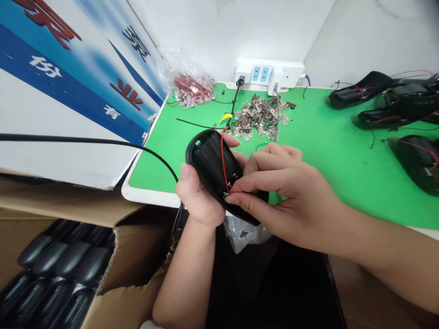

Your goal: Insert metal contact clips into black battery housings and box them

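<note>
My left hand is wrapped around a black plastic housing, its hollow side turned up toward me. A red wire runs along the inside of the housing, from its upper edge down to small metal contacts. Thumb and forefinger of my right hand pinch together at the lower end of that wire, beside a metal piece; the fingertips partly hide what they grip. A black wire sticks out past the housing's top end.
Loose metal contact plates lie heaped on the green mat, below a white power strip. A plastic bag of red wires sits back left. Several wired black housings are at right. A cardboard box holds black housings.
</note>
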Tool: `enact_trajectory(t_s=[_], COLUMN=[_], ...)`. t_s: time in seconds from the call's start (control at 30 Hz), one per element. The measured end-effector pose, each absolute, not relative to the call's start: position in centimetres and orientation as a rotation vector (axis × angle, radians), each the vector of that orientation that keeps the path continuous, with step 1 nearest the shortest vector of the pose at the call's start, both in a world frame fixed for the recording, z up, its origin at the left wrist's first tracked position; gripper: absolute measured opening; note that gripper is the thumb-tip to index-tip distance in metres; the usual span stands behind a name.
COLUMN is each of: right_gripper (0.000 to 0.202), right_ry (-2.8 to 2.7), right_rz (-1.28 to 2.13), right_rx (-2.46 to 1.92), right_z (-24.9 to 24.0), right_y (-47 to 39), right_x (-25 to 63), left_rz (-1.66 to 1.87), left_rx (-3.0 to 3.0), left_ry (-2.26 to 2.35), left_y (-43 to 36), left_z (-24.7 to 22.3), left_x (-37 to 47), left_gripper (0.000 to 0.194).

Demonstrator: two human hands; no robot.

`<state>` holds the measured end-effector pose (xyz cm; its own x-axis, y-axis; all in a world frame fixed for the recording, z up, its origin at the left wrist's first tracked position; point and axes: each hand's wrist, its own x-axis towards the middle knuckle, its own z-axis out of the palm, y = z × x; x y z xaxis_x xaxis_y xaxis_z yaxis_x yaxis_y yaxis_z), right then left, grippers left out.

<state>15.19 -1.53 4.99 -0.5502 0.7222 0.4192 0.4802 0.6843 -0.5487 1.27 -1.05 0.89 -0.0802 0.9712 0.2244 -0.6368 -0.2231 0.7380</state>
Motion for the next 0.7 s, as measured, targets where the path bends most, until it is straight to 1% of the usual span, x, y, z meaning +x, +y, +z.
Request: enact_trajectory(t_s=[0.17,0.37,0.53,0.6,0.7], right_gripper=[0.014,0.014,0.013,0.012,0.013], right_ry=[-2.26,-2.304,-2.272,-2.25,-2.237], right_rz=[0.628,0.637,0.739,0.671,0.467], right_rx=[-0.923,-0.899,-0.918,-0.957,-0.996], right_z=[5.2,5.5,5.4,5.0,4.2], right_y=[-1.3,-1.0,-0.7,-0.8,-1.1], right_x=[15.4,15.8,15.8,15.6,15.1], left_rz=[1.601,1.588,1.524,1.524,1.553], left_rx=[0.886,0.927,0.939,0.901,0.795], left_ry=[0.583,0.674,0.719,0.71,0.693], left_y=[-1.3,-1.2,-1.1,-1.1,-1.1], left_z=[0.8,0.6,1.3,1.6,1.8], left_x=[1.3,1.0,1.0,1.2,1.4], left_gripper=[0.059,0.062,0.062,0.06,0.057])
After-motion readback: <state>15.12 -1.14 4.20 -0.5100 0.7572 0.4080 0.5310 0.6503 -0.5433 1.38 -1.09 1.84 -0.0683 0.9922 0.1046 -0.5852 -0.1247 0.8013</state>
